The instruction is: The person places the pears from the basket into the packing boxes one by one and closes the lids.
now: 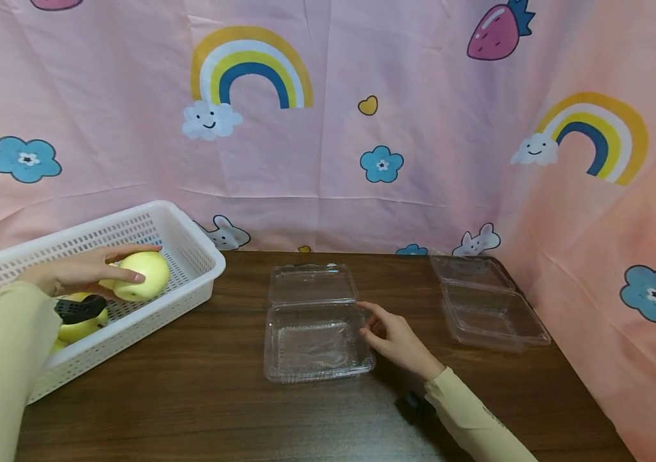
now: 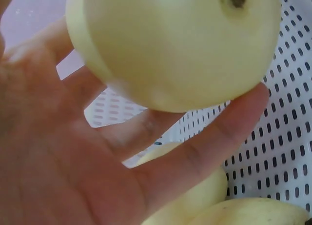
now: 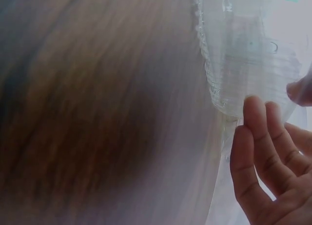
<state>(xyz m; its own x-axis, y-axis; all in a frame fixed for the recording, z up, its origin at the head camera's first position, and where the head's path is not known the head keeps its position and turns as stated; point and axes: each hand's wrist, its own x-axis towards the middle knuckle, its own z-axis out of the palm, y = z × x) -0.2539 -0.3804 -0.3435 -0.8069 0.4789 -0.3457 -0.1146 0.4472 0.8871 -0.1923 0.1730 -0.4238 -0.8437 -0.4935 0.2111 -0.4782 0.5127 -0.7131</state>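
My left hand (image 1: pixel 93 266) is over the white basket and grips a round, pale yellow-green fruit (image 1: pixel 145 276) between thumb and fingers. In the left wrist view the fruit (image 2: pixel 170 49) shows a brown spot at one end, with the fingers stretched along its side. Under that hand lie more yellow fruits (image 1: pixel 76 328) inside the basket (image 1: pixel 189 295). At the middle of the table stands a clear plastic clamshell box (image 1: pixel 319 346), its lid raised at the back. My right hand (image 1: pixel 397 340) is at its right side, loosely bent fingertips right at the rim near the hinge.
A second clear clamshell box (image 1: pixel 492 314), also with its lid up, stands at the back right of the brown wooden table (image 1: pixel 201 410). A pink printed cloth (image 1: pixel 328 128) hangs behind and along the right side. The basket fills the left side.
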